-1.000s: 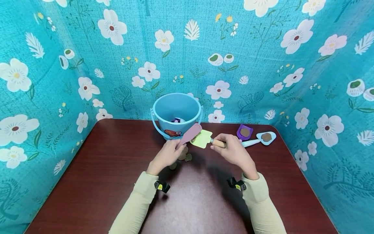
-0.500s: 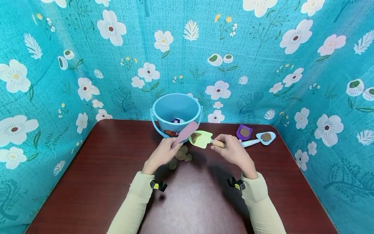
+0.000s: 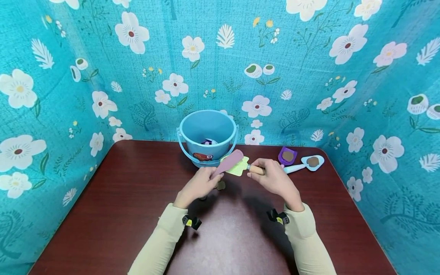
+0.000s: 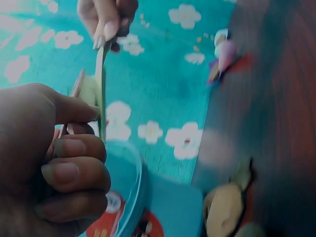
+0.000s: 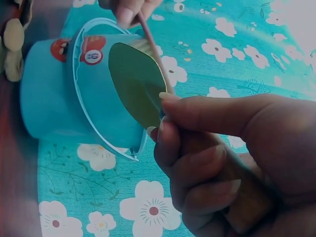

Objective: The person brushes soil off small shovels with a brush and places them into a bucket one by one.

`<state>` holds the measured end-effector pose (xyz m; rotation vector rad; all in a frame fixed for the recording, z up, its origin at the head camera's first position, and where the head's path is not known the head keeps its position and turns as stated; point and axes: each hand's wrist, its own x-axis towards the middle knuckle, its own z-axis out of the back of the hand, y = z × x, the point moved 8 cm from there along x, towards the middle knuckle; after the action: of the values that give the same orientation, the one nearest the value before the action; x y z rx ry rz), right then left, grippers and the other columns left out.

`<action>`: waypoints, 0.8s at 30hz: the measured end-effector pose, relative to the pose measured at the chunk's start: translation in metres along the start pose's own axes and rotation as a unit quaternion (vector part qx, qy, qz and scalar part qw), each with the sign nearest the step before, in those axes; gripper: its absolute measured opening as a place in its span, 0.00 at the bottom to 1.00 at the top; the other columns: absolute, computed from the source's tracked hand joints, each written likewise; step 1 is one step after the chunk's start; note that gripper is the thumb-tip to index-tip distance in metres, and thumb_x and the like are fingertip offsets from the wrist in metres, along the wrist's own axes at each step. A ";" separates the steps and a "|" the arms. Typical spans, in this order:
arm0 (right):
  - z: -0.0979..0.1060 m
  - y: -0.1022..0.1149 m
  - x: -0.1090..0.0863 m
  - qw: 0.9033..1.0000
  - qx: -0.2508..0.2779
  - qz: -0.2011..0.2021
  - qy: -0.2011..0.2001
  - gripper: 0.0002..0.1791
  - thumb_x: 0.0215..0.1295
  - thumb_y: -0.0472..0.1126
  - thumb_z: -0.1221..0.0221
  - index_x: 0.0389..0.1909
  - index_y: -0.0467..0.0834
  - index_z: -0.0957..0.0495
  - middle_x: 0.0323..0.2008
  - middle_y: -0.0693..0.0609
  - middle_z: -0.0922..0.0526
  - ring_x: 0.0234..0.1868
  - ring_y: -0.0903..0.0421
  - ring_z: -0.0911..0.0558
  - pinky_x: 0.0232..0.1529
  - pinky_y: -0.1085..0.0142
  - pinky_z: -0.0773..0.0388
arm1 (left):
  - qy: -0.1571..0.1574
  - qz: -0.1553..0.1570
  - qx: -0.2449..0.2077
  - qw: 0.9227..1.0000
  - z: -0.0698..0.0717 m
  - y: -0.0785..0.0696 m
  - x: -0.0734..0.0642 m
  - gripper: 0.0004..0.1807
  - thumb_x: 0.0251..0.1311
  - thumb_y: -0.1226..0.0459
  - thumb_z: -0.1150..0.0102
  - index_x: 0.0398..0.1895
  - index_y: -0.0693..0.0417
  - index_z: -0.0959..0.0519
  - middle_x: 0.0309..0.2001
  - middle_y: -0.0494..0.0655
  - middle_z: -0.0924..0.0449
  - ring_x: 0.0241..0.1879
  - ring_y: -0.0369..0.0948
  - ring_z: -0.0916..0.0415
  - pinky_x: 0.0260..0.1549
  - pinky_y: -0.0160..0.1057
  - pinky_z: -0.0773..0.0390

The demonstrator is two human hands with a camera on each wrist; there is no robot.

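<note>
- writing: red sticker (image 3: 203, 156) on the blue bucket (image 3: 206, 126) has a white circle with a mark like a number; can't read it in any view. left wrist view shows yellow marks on red, too blurred to read.
- left hand (image 3: 198, 185): fingers curled round the handle of the pink scoop (image 3: 234, 157), firm hold.
- right hand (image 3: 273, 176): thumb and fingers wrapped round the wooden handle of the yellow-green shovel (image 3: 239, 168).
- pink scoop and shovel both raised in front of the bucket; pink blade covers much of the shovel blade in the head view; can't tell if they touch.
- brown lumps (image 3: 220, 186) on the dark red table (image 3: 137, 191), mostly hidden behind the left hand.
- purple scoop (image 3: 284, 149) and pale blue scoop (image 3: 295, 168) lie at back right, each with a brown piece on it; purple one's handle partly hidden.
- purple and white things (image 3: 209, 141) deep in the bucket, hard to make out.
- both sleeves (image 3: 156, 238) cut off at the bottom edge.
</note>
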<state>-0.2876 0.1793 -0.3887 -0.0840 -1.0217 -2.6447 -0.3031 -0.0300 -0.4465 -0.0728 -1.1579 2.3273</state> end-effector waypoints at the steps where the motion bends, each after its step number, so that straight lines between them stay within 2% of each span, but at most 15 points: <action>1: 0.000 0.000 0.000 1.000 -0.001 -0.001 0.001 0.08 0.61 0.41 0.28 0.37 0.45 0.16 0.25 0.54 0.22 0.31 0.53 0.25 0.55 0.36 0.43 | -0.004 0.002 0.006 1.000 0.003 0.004 0.000 0.16 0.74 0.60 0.44 0.24 0.50 0.27 0.18 0.40 0.31 0.17 0.33 0.35 0.21 0.34 0.32; 5: 0.000 0.001 0.001 1.000 -0.003 0.001 0.000 0.07 0.61 0.41 0.28 0.37 0.46 0.15 0.25 0.55 0.21 0.31 0.53 0.25 0.57 0.31 0.47 | -0.014 0.011 0.020 1.000 0.013 0.015 0.000 0.19 0.74 0.59 0.45 0.22 0.50 0.30 0.18 0.39 0.37 0.18 0.34 0.38 0.21 0.34 0.35; 12: -0.001 0.000 0.001 1.000 -0.005 0.001 -0.001 0.07 0.61 0.42 0.29 0.37 0.46 0.15 0.24 0.56 0.21 0.31 0.54 0.25 0.57 0.32 0.46 | -0.026 0.028 0.041 0.998 0.026 0.031 -0.001 0.20 0.75 0.59 0.46 0.21 0.50 0.30 0.16 0.39 0.38 0.17 0.35 0.40 0.21 0.35 0.36; 15: -0.001 -0.001 0.001 1.000 -0.006 -0.001 -0.001 0.07 0.61 0.43 0.29 0.37 0.46 0.15 0.24 0.56 0.21 0.31 0.54 0.25 0.58 0.31 0.47 | -0.025 0.036 0.035 0.998 0.030 0.034 -0.003 0.18 0.75 0.60 0.46 0.22 0.50 0.29 0.16 0.40 0.37 0.16 0.35 0.40 0.19 0.34 0.37; 19: -0.002 -0.003 0.002 1.000 -0.017 -0.001 -0.005 0.07 0.61 0.43 0.28 0.36 0.47 0.15 0.24 0.57 0.21 0.31 0.54 0.25 0.56 0.33 0.44 | -0.015 0.036 0.006 0.999 0.035 0.028 -0.007 0.17 0.74 0.60 0.45 0.24 0.54 0.27 0.16 0.41 0.37 0.15 0.35 0.40 0.17 0.34 0.38; 24: -0.006 -0.002 0.004 1.000 -0.024 0.003 -0.003 0.07 0.60 0.43 0.28 0.36 0.46 0.16 0.24 0.57 0.21 0.30 0.56 0.25 0.53 0.38 0.41 | 0.019 0.001 -0.058 0.998 0.026 0.009 -0.007 0.17 0.75 0.60 0.45 0.25 0.57 0.28 0.17 0.39 0.38 0.16 0.35 0.42 0.18 0.34 0.39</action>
<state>-0.2916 0.1757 -0.3943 -0.1059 -0.9583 -2.6649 -0.3081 -0.0562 -0.4382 -0.1592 -1.2737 2.2482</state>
